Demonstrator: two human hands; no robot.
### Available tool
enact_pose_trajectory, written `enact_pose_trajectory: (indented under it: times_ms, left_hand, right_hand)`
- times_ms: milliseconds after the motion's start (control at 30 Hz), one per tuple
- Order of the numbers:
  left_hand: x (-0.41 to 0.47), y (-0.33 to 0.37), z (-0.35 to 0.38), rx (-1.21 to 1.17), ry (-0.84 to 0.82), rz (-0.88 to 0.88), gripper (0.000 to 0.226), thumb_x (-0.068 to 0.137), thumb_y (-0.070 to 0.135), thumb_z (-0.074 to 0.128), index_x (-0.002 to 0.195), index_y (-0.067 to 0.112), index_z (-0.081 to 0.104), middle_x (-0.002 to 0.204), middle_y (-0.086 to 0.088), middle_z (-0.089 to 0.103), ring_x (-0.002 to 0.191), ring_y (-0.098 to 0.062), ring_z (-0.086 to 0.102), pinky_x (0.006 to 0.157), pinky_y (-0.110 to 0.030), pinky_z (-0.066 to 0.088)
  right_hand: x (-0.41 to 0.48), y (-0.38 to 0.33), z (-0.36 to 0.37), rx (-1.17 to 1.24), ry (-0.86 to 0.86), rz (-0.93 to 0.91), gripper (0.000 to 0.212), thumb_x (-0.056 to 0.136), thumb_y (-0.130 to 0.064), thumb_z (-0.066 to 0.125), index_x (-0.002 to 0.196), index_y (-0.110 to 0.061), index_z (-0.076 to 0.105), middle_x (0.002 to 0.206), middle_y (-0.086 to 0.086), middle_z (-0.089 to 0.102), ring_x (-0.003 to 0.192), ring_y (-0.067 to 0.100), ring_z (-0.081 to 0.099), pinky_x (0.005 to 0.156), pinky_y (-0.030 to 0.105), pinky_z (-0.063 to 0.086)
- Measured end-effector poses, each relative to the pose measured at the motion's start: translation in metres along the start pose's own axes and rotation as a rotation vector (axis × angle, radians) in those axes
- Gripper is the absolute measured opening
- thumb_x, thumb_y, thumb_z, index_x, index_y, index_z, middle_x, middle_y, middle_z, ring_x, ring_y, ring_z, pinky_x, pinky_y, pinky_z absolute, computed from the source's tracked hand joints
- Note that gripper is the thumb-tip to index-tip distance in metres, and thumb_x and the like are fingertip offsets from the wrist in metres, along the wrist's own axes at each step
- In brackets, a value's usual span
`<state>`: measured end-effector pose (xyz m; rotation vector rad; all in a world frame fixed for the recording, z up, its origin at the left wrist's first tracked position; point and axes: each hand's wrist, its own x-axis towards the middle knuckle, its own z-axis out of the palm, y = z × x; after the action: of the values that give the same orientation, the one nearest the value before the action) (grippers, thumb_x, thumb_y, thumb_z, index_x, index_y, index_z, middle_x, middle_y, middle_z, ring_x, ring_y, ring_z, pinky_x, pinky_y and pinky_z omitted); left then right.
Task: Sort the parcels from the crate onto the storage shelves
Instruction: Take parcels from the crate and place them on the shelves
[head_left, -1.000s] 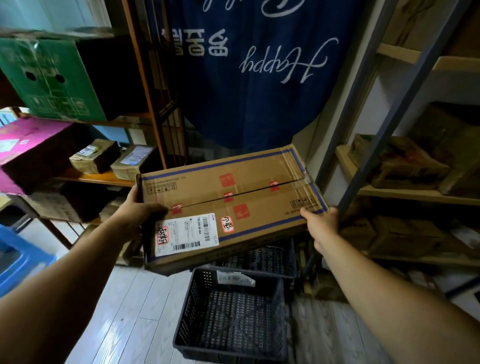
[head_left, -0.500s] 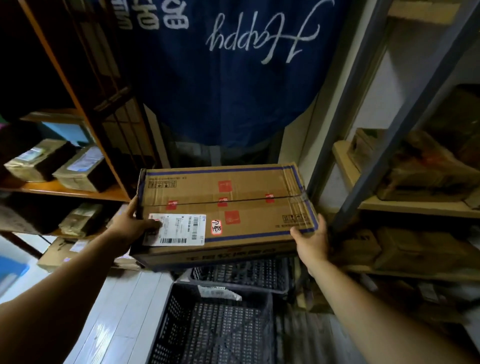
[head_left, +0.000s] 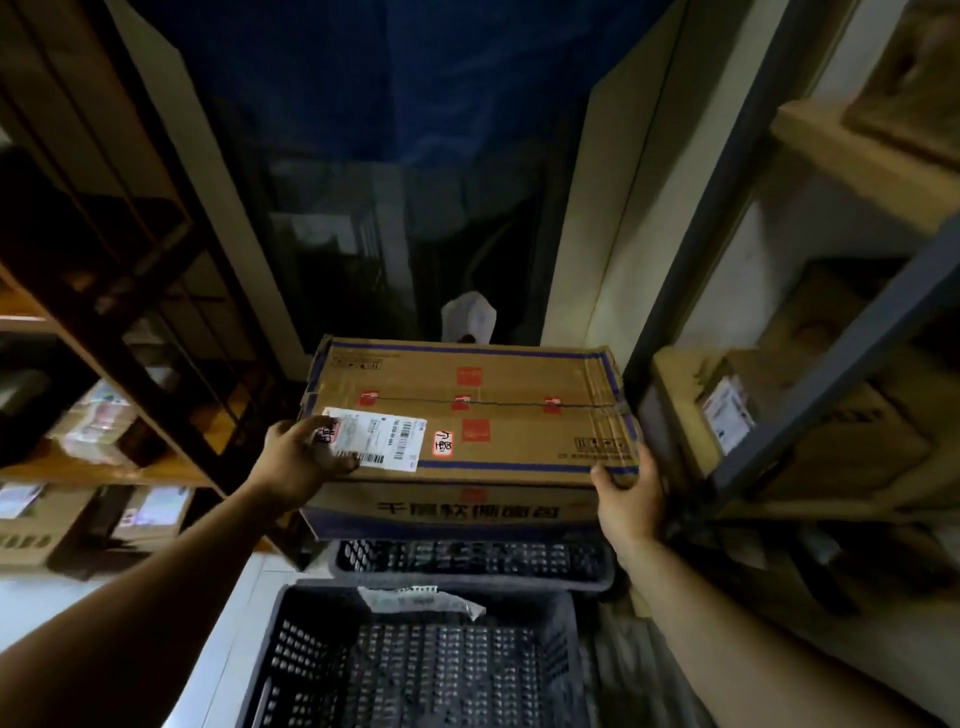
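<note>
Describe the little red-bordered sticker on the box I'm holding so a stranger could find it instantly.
Find the brown cardboard box with blue edge stripes, held above the black plastic crate. On its top face, right of the white barcode shipping label, sits the small sticker. Unlike the solid red squares beside it, it is white with black handwriting.

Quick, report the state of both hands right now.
Left hand: grips the cardboard parcel at its left end.
Right hand: grips the parcel's near right corner.
</note>
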<state>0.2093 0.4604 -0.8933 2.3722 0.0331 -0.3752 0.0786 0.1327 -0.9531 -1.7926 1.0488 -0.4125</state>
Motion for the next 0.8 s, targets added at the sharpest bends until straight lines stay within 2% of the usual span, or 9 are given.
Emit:
enact_pose_trajectory:
  times_ms: [67,200,300,467,567,667,767,800]
  left_hand:
    - [0.017,-0.019,0.029,0.014,0.010,0.025,0.070,0.071,0.031,0.082,0.133,0.018,0.052,0.141,-0.016,0.031,0.122,-0.031,0.043,0.104,-0.035,0.036]
    - [0.040,-0.055,0.072,0.029,-0.008,0.032,0.070,0.073,0.028,0.080,0.135,0.018,0.050,0.144,-0.016,0.028,0.124,-0.033,0.043,0.106,-0.038,0.037]
    - [0.050,-0.076,0.094,0.057,-0.030,0.006,0.075,0.072,0.033,0.080,0.137,0.021,0.047,0.146,-0.015,0.026,0.128,-0.036,0.038,0.108,-0.042,0.035]
    - [0.070,-0.113,0.128,0.305,-0.071,-0.013,0.070,0.072,0.058,0.070,0.134,0.037,0.045,0.141,-0.012,0.039,0.130,-0.036,0.031,0.108,-0.043,0.028]
    - [0.078,-0.123,0.152,0.348,-0.111,-0.002,0.058,0.084,0.047,0.062,0.137,0.033,0.042,0.145,-0.011,0.035,0.133,-0.034,0.025,0.109,-0.039,0.024]
    - [0.089,-0.133,0.172,0.393,-0.117,0.004,0.048,0.087,0.038,0.064,0.131,0.028,0.049,0.140,-0.006,0.038,0.131,-0.033,0.030,0.108,-0.037,0.029]
    - [0.101,-0.148,0.186,0.410,-0.130,0.018,0.048,0.079,0.044,0.070,0.122,0.035,0.051,0.131,0.004,0.042,0.125,-0.031,0.038,0.103,-0.036,0.035]
    - [0.107,-0.153,0.191,0.416,-0.135,-0.007,0.054,0.076,0.049,0.071,0.124,0.037,0.050,0.134,0.000,0.043,0.124,-0.031,0.038,0.102,-0.037,0.036]
  right_hand:
    - [0.013,0.034,0.019,-0.011,0.012,0.031,0.062,0.083,-0.027,0.070,0.139,-0.029,0.044,0.137,0.009,0.046,0.122,0.033,0.050,0.096,0.052,0.047]
    - [0.026,0.072,0.039,-0.045,0.015,0.043,0.062,0.084,-0.027,0.070,0.140,-0.026,0.043,0.139,0.010,0.042,0.123,0.033,0.048,0.097,0.051,0.047]
    - [0.035,0.087,0.052,-0.120,-0.008,0.047,0.062,0.084,-0.029,0.069,0.140,-0.027,0.042,0.136,0.011,0.042,0.119,0.035,0.051,0.094,0.048,0.048]
    - [0.046,0.115,0.076,-0.263,-0.050,0.050,0.073,0.085,-0.027,0.067,0.147,-0.028,0.029,0.138,0.012,0.036,0.123,0.036,0.047,0.097,0.051,0.047]
    - [0.054,0.140,0.092,-0.354,-0.115,0.065,0.074,0.088,-0.025,0.064,0.150,-0.026,0.023,0.141,0.013,0.037,0.122,0.035,0.047,0.096,0.046,0.048]
    - [0.063,0.163,0.107,-0.467,-0.139,0.040,0.071,0.087,-0.030,0.063,0.147,-0.029,0.025,0.141,0.011,0.037,0.119,0.034,0.048,0.096,0.047,0.047]
    - [0.067,0.175,0.118,-0.619,-0.164,0.036,0.065,0.092,-0.030,0.058,0.147,-0.024,0.025,0.144,0.013,0.026,0.124,0.035,0.042,0.100,0.042,0.043]
    - [0.070,0.179,0.121,-0.677,-0.163,0.030,0.064,0.093,-0.030,0.056,0.148,-0.024,0.023,0.146,0.014,0.022,0.126,0.035,0.040,0.100,0.041,0.041]
